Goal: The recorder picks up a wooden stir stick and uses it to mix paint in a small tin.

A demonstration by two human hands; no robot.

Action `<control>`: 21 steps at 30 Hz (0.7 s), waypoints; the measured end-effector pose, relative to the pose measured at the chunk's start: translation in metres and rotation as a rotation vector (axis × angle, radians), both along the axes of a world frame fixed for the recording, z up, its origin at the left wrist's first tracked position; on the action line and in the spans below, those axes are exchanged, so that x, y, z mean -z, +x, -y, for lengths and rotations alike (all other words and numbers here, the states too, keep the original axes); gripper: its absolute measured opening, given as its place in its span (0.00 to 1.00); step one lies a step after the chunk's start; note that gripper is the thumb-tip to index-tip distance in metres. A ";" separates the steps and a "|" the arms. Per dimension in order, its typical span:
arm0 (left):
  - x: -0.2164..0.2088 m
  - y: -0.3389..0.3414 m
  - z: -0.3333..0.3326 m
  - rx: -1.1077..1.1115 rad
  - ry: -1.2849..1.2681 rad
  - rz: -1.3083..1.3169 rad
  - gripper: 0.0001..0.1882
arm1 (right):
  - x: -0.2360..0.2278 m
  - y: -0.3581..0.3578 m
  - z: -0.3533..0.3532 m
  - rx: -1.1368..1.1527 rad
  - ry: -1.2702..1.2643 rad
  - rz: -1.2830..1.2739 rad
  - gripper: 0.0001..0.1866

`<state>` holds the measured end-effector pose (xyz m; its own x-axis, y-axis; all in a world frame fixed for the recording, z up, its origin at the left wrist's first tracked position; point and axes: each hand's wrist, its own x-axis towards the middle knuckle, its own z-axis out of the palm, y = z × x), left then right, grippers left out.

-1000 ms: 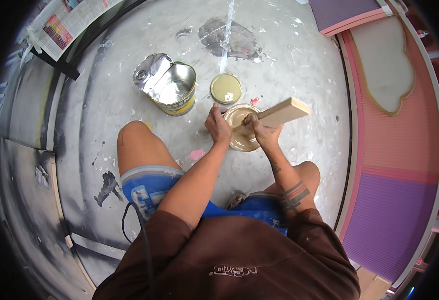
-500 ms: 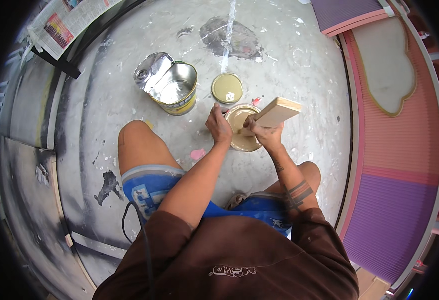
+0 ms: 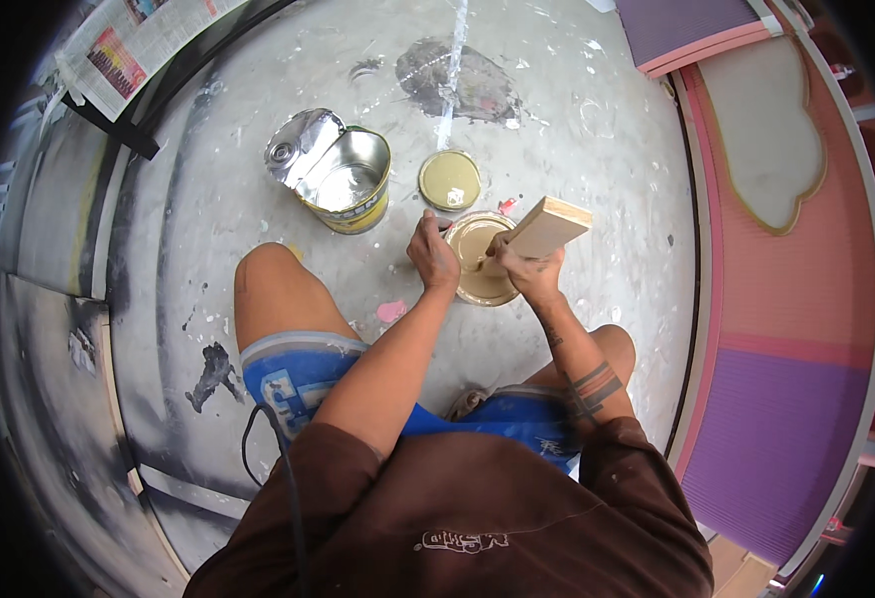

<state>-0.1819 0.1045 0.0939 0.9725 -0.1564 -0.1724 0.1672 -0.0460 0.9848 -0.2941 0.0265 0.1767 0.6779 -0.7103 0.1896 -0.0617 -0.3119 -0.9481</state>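
Observation:
A round can of beige paint [image 3: 476,236] stands on the floor between my knees. My left hand [image 3: 433,256] is closed against the can's left rim, its fingertips partly hidden. My right hand [image 3: 529,269] grips a flat wooden board [image 3: 549,227] above the can's right side. The board's broad end points up and right; its lower part runs down inside the can, mostly hidden by my fingers. Just beyond the can lies a round lid [image 3: 449,180] coated in the same beige.
An opened metal tin [image 3: 353,204] with its shiny lid bent back stands at the far left. Purple and pink corrugated panels [image 3: 771,439] line the right side. Newspaper [image 3: 108,60] covers a surface at the upper left. The grey floor [image 3: 597,130] is paint-spattered.
The board's raised end has shifted slightly left in my right hand. My left hand stays at the can's rim. The whole view has moved a little.

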 end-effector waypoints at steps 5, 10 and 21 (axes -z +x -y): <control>-0.007 0.000 0.002 0.014 -0.027 -0.072 0.34 | -0.002 0.020 -0.007 0.237 -0.093 0.209 0.03; -0.001 0.001 0.003 -0.007 -0.026 -0.061 0.34 | 0.009 0.015 -0.014 0.184 0.185 0.293 0.06; 0.005 0.001 0.007 -0.017 -0.016 -0.074 0.33 | 0.011 0.027 0.001 0.288 0.098 0.328 0.14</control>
